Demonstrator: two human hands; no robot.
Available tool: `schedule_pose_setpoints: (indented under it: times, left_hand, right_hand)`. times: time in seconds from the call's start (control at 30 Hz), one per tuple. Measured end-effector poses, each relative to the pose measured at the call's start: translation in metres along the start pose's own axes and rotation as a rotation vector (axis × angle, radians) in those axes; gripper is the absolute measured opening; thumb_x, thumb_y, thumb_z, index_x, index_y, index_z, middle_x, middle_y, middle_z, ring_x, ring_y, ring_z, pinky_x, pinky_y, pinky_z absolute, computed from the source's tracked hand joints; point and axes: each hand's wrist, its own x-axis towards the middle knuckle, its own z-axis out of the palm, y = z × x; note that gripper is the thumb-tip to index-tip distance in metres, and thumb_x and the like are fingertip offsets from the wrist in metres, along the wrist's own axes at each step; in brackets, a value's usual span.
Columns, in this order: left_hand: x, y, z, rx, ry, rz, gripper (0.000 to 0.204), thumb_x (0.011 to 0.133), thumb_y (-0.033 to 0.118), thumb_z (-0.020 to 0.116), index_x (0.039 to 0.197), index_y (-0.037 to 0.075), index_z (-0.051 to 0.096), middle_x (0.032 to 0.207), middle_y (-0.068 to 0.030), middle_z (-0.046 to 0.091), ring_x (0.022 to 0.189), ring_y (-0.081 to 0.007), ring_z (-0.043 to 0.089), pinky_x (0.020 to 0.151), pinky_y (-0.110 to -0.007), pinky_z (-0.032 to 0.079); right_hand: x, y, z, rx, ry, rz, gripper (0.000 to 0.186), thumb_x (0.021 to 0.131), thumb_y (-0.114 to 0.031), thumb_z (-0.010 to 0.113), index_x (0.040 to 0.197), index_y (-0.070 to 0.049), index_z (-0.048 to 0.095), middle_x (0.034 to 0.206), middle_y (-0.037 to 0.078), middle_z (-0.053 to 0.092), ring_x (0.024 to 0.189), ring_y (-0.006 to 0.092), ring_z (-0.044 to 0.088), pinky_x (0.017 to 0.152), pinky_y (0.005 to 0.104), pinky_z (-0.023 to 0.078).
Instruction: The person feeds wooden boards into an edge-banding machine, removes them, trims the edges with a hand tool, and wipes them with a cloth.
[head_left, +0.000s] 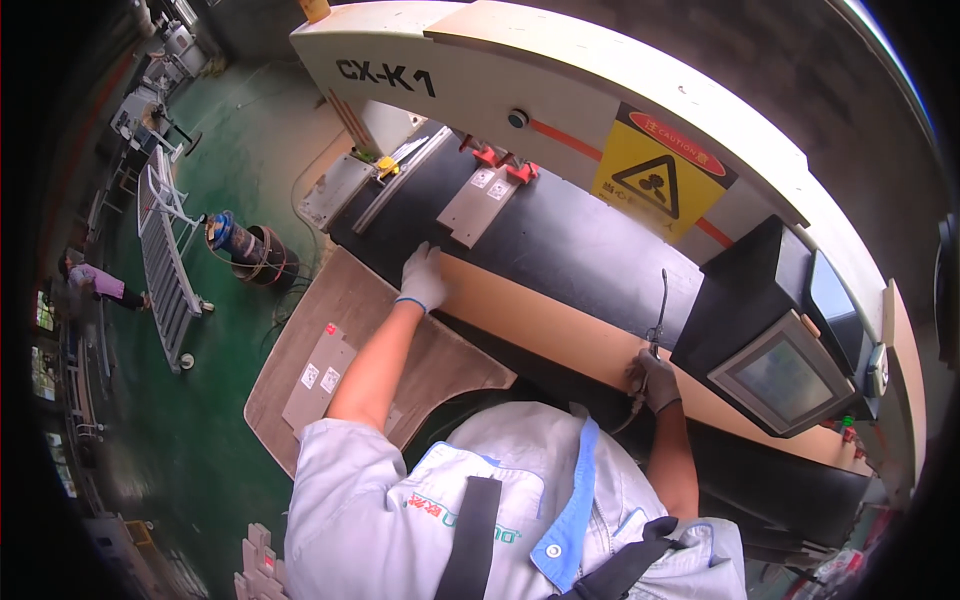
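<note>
My left hand (422, 276), in a white glove, rests at the left end of a long light-brown board (530, 322) along the machine's black bed (590, 250), fingers extended. My right hand (652, 380), in a grey glove, grips an air blow gun (654, 350) with a thin upright nozzle, over the board beside a black-cased screen (775, 370). Beyond my left hand, a greige panel (470, 215) with two white labels sits under red clamps (520, 170). By my left forearm, a curved brown side table (285, 390) carries another labelled panel (310, 400).
The white machine frame (470, 70) arches overhead with a yellow warning sign (655, 180). On the green floor at left stand a drum with a blue-topped unit (260, 255) and a slatted rack (160, 250). A person (100, 280) is farther left. Stacked pieces (255, 560) lie at lower left.
</note>
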Motion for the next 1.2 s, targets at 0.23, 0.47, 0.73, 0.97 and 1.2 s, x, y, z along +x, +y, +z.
schedule_pose_setpoints:
  times: [0.23,0.47,0.73,0.97,1.2]
  left_hand:
    - [0.121,0.039,0.025,0.017,-0.037,-0.182,0.092,0.075,0.052,0.089,0.146,0.000,0.063,0.143,-0.0215,0.061,0.137,-0.0415,0.059,0.119,-0.051,0.046]
    - [0.174,0.047,0.035,0.119,-0.157,-0.279,0.094,0.071,0.050,0.091,0.147,0.004,0.061,0.146,-0.0181,0.054,0.139,-0.0378,0.052,0.119,-0.048,0.042]
    - [0.208,-0.030,0.012,0.476,-0.074,0.266,0.063,0.088,0.026,0.078,0.146,0.009,0.060,0.145,-0.0169,0.056,0.133,-0.0378,0.056,0.112,-0.052,0.046]
    - [0.168,0.007,0.087,0.032,-0.014,-0.144,0.053,0.096,0.032,0.069,0.144,0.010,0.062,0.138,-0.0150,0.059,0.133,-0.0362,0.054,0.108,-0.057,0.044]
    - [0.147,0.082,0.048,-0.078,0.015,-0.376,0.092,0.081,0.068,0.083,0.143,0.003,0.061,0.141,-0.0156,0.061,0.139,-0.0351,0.051,0.116,-0.055,0.040]
  right_hand:
    - [-0.021,-0.018,0.022,-0.227,0.124,-0.025,0.042,0.108,-0.043,0.064,0.090,-0.005,0.072,0.067,0.007,0.068,0.044,0.0192,0.061,0.038,0.0324,0.043]
    - [-0.027,-0.031,0.059,-0.690,0.113,0.041,0.044,0.101,-0.048,0.072,0.086,-0.006,0.071,0.068,0.005,0.067,0.050,0.0166,0.061,0.045,0.0327,0.045]
    - [-0.020,-0.032,0.076,-0.771,0.153,0.077,0.045,0.097,-0.047,0.073,0.084,-0.004,0.069,0.070,0.007,0.068,0.055,0.0183,0.063,0.052,0.0380,0.049]
    - [0.069,-0.050,0.132,-0.852,0.265,-0.247,0.043,0.097,-0.042,0.072,0.087,0.000,0.069,0.070,0.011,0.068,0.060,0.0234,0.068,0.061,0.0435,0.054]
    - [0.132,-0.087,0.214,-1.167,0.027,-0.237,0.042,0.100,-0.042,0.071,0.093,-0.001,0.067,0.073,0.009,0.069,0.062,0.0220,0.068,0.055,0.0409,0.052]
